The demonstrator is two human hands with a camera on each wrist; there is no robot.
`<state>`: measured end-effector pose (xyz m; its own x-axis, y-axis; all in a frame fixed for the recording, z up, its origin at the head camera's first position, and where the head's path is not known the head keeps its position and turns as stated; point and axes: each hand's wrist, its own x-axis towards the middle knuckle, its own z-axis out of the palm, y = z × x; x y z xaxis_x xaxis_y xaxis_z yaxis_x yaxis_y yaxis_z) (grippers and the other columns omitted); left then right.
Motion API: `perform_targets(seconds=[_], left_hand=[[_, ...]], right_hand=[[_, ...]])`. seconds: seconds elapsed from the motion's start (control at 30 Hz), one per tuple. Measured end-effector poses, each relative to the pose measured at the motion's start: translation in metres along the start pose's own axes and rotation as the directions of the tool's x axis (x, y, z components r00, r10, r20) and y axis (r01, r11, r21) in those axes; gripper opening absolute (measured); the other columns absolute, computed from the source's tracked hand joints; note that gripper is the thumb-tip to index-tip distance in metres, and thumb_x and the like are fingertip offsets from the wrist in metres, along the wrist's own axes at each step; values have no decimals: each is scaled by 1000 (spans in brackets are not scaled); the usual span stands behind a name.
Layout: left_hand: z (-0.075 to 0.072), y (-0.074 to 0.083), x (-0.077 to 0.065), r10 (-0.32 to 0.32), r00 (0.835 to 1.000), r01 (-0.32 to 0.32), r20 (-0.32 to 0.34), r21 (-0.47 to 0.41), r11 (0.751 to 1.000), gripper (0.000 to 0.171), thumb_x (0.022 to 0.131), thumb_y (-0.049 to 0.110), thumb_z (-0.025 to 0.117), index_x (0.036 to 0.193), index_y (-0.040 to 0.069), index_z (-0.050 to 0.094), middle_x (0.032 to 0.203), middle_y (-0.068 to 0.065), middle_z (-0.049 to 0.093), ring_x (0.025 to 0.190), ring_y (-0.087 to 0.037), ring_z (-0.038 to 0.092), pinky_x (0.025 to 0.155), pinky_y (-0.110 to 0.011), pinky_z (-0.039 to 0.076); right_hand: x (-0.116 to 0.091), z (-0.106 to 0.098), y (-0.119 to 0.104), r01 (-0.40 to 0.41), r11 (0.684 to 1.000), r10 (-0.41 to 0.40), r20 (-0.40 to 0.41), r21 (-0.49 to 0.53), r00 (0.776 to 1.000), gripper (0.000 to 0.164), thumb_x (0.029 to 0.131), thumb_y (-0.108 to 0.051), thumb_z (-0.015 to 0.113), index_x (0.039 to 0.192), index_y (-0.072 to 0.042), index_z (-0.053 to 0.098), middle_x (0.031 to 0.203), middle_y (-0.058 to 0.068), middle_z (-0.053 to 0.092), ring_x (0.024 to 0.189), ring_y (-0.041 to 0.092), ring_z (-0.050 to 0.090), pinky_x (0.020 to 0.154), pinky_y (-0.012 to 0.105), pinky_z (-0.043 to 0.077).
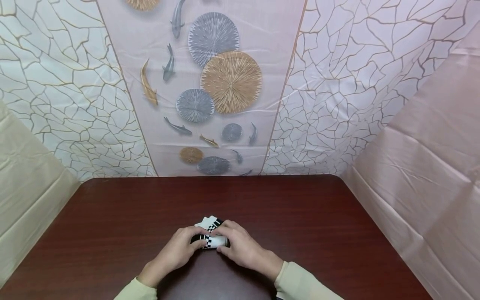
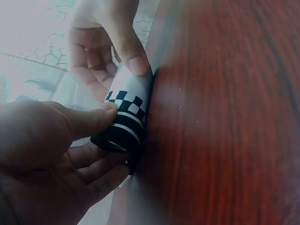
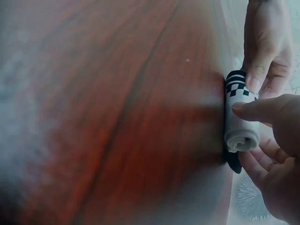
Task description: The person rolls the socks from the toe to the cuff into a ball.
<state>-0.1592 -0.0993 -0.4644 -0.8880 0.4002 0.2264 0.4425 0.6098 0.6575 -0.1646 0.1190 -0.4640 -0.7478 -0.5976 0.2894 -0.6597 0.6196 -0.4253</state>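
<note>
A black-and-white pair of socks [image 1: 215, 242] with a checkered band is partly rolled into a cylinder on the table. Its unrolled white and black part [image 1: 206, 222] sticks out beyond the roll, away from me. My left hand [image 1: 179, 246] grips the black end, thumb on the near side. At the white end, my right hand [image 1: 241, 246] holds the roll between thumb and fingers. Coiled layers of the white fabric [image 3: 242, 141] show at the roll's end in the right wrist view. In the left wrist view the striped black end [image 2: 123, 131] lies between left thumb and fingers.
The dark red wooden table [image 1: 112, 225] spreads around both hands. Behind it hangs a patterned cloth [image 1: 232, 83] with fish and round leaf shapes. Pale cloth walls [image 1: 420, 175] stand along the sides.
</note>
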Motion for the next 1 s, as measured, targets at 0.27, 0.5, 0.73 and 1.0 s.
perform_targets(seconds=[0.27, 0.5, 0.73, 1.0], left_hand=[[3, 4, -2, 4, 999, -2, -52, 28, 1000, 21, 85, 6, 78, 105, 12, 76, 105, 1, 70, 105, -21, 64, 92, -45, 50], [10, 6, -6, -7, 996, 16, -92, 103, 994, 33, 76, 10, 86, 107, 13, 76, 101, 9, 58, 101, -17, 55, 88, -41, 47], [9, 4, -8, -7, 996, 14, -85, 85, 996, 38, 74, 7, 88, 106, 21, 73, 104, 11, 60, 106, -16, 56, 91, -42, 48], [6, 2, -7, 53, 996, -47, -67, 90, 995, 29, 80, 9, 83, 107, 13, 75, 101, 8, 65, 100, -16, 62, 88, -41, 51]], right_hand=[[1, 0, 5, 59, 995, -58, -16, 84, 998, 24, 90, -11, 76, 113, -14, 73, 104, -3, 67, 94, 7, 61, 83, 22, 50], [6, -5, 5, 29, 996, -32, 45, 79, 998, 23, 93, -10, 72, 115, -14, 74, 104, -2, 68, 95, 8, 61, 83, 23, 49], [7, -8, 3, -4, 997, -3, 96, 78, 995, 26, 94, -7, 69, 118, -14, 74, 104, -1, 68, 94, 8, 60, 84, 25, 48], [6, -9, 2, -40, 997, 31, 120, 66, 992, 27, 97, -9, 66, 121, -17, 73, 101, -3, 66, 92, 7, 58, 81, 25, 48]])
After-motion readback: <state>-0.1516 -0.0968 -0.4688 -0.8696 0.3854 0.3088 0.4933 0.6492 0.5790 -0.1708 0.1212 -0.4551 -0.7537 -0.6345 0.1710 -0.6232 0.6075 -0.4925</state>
